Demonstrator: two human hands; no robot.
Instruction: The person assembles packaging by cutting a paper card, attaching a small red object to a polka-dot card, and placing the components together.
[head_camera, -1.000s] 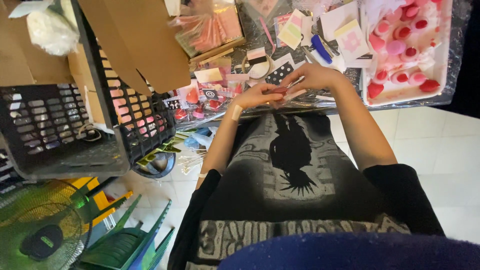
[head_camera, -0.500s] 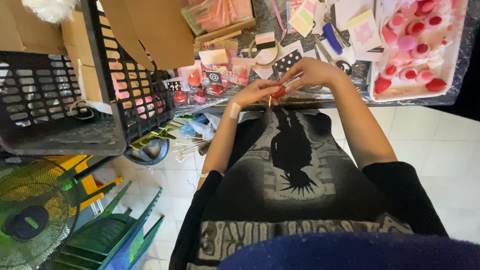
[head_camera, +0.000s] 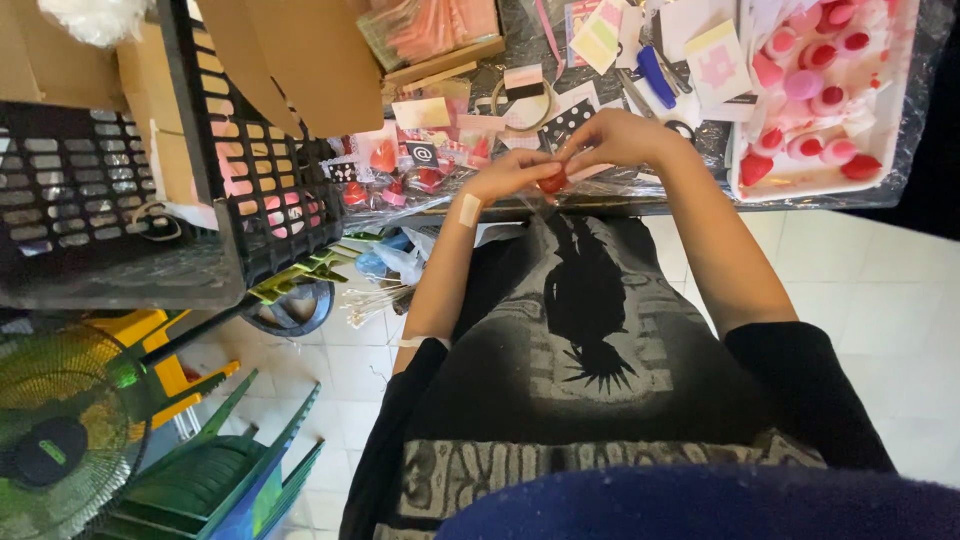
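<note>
Red piece (head_camera: 553, 183): pinched between left hand (head_camera: 515, 172) and right hand (head_camera: 612, 138), at the near edge of the tabletop (head_camera: 600, 205). White tray (head_camera: 890, 150), right, holds many red and pink pieces, seemingly done; crate (head_camera: 250, 190) left. Loose cards (head_camera: 420, 112) lie unsorted.

Black crate (head_camera: 240, 170) blocks left; white tray (head_camera: 905, 110) right; card clutter (head_camera: 560, 70) ahead.

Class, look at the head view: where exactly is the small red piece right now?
In the head view, the small red piece sits just above centre, pinched between the left hand and right hand at the near edge of the cluttered table.
</note>
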